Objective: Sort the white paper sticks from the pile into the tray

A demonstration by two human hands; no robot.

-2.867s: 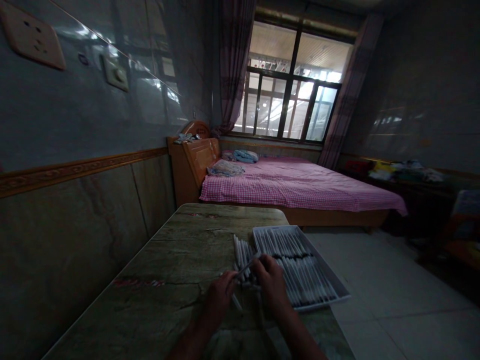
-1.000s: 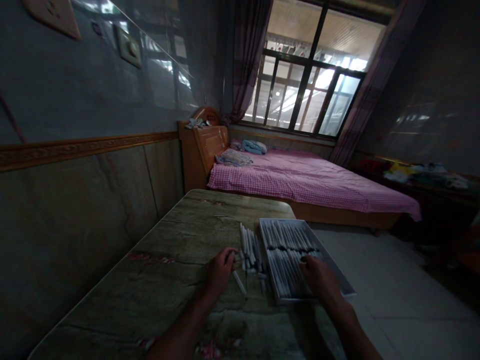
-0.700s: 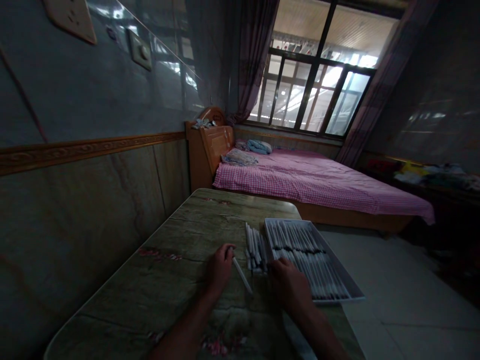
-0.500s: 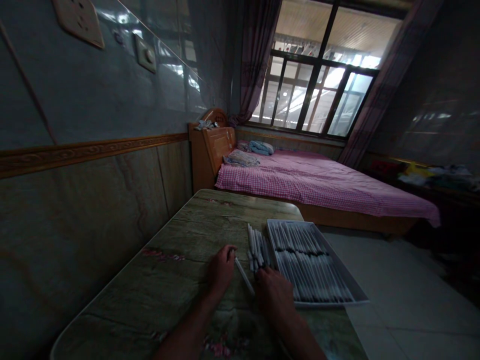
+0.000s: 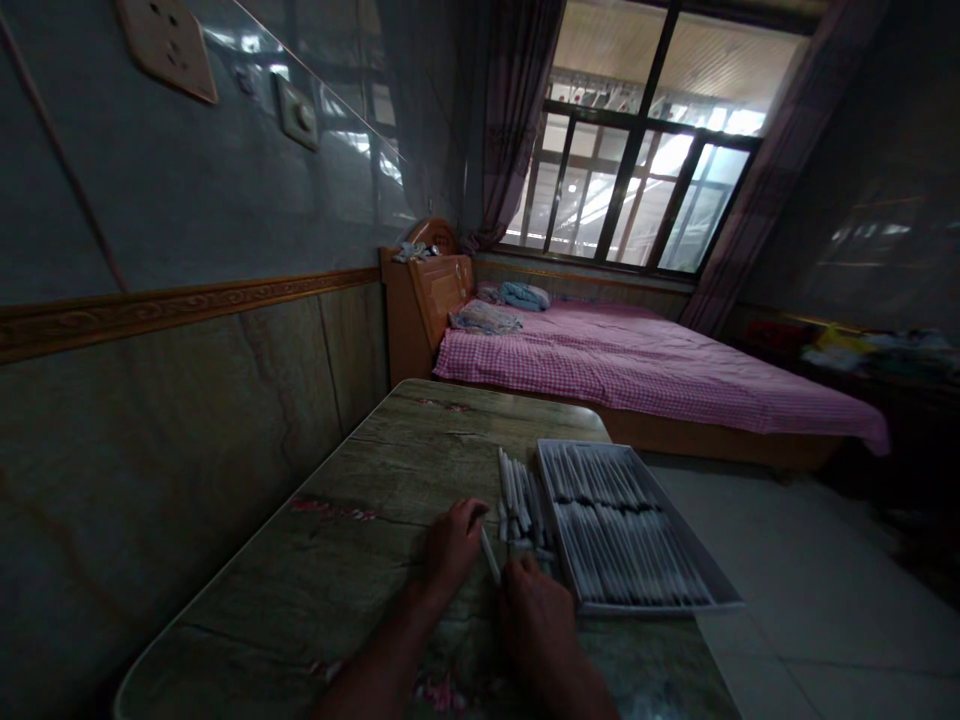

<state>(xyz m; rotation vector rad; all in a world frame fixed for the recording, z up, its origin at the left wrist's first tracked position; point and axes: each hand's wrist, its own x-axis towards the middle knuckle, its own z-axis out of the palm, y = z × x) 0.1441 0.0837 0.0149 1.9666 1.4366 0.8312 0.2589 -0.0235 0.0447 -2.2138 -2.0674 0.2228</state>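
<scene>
A slim white pen [image 5: 490,556] slants between my two hands, just above or on the table. My left hand [image 5: 452,543] has its fingers closed around the pen's upper end. My right hand [image 5: 534,608] is closed at the lower end, and its fingertips are partly hidden. Right beside them lies a small pile of white pens [image 5: 516,490], with short pieces at its near end. A shallow white box [image 5: 709,560] stands to the right of the pile, filled with two rows of similar pens with dark ends.
The marble-patterned table [image 5: 352,570] runs along a tiled wall [image 5: 247,420] on the left. Behind it stands a bed [image 5: 645,360] with a pink checked sheet, below a window. Tiled floor [image 5: 810,580] shows to the right.
My right hand has drawn back from the pile to the pen's lower end. My left hand has shifted slightly right with the pen.
</scene>
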